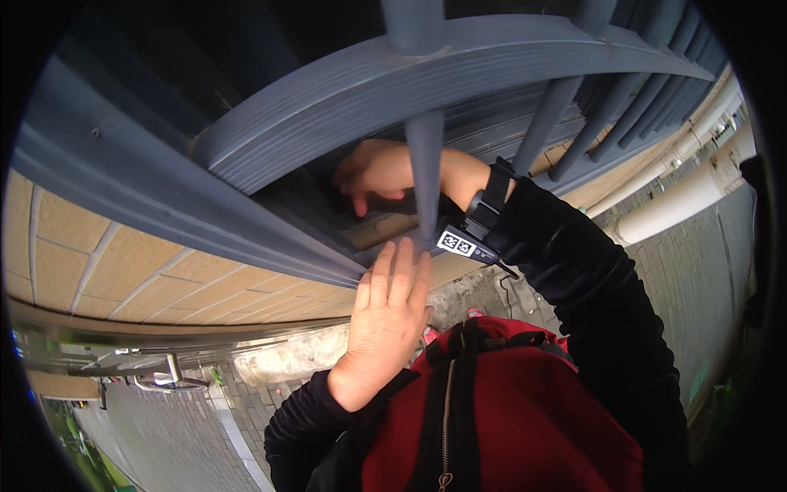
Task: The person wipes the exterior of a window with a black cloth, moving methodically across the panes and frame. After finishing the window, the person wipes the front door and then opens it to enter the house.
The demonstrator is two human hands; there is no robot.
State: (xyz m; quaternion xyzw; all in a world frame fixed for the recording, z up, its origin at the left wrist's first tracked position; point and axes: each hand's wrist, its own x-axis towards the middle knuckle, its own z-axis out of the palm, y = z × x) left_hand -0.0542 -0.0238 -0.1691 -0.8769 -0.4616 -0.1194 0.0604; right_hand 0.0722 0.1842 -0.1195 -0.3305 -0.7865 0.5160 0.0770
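Note:
My left hand lies flat with its fingertips on the bottom rail of a grey metal window grille, holding nothing that shows. My right hand reaches between the bars, behind a round upright bar. Its fingers are partly bent and point into the dark space inside the grille; no held object shows. A black strap circles the right wrist and carries a small black device with a printed code label. A thin black cable hangs from the device.
Tan wall tiles run below the grille. White pipes pass along the wall at the right. Grey paving lies below, with a bicycle at the left. A red garment with a zip covers my front.

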